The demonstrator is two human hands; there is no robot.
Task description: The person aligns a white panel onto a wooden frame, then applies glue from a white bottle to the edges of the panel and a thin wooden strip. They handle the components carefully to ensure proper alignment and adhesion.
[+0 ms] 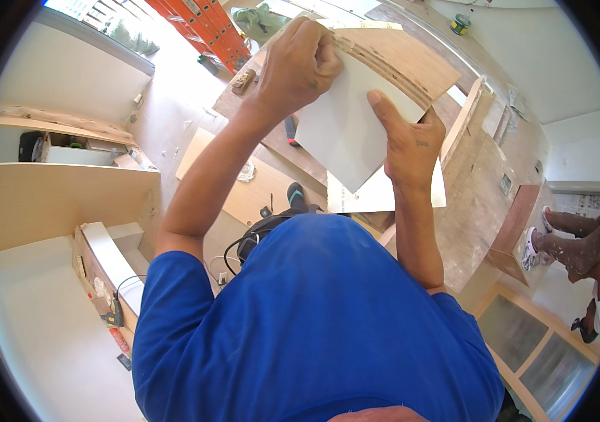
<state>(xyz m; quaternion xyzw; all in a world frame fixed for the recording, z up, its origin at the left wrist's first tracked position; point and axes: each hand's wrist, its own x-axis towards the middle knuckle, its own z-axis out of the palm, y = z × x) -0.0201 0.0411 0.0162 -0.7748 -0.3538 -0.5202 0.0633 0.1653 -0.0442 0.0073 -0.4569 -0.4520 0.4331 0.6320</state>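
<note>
A white-faced wooden panel (pixel 345 123) is held up at a tilt in front of me, its layered wood edge facing away. My right hand (pixel 416 144) grips its right side, with the thumb flat on the white face and the fingers hidden behind. At the panel's far left corner, my left hand (pixel 301 67) is closed, fingers curled against the wood edge. Whatever lies inside those fingers is hidden. Beyond the panel lies a bare wood board (pixel 412 60) on the workbench (pixel 472 218). A white sheet (pixel 419 193) shows beneath the panel.
A hand plane (pixel 243 81) and a red-and-black tool handle (pixel 291 131) lie left of the panel. An orange ladder (pixel 205 32) stands at the far left. A power drill (pixel 113 313) rests on a cabinet at left. Another person's legs (pixel 574 235) are at right, near a glazed wooden frame (pixel 535 344).
</note>
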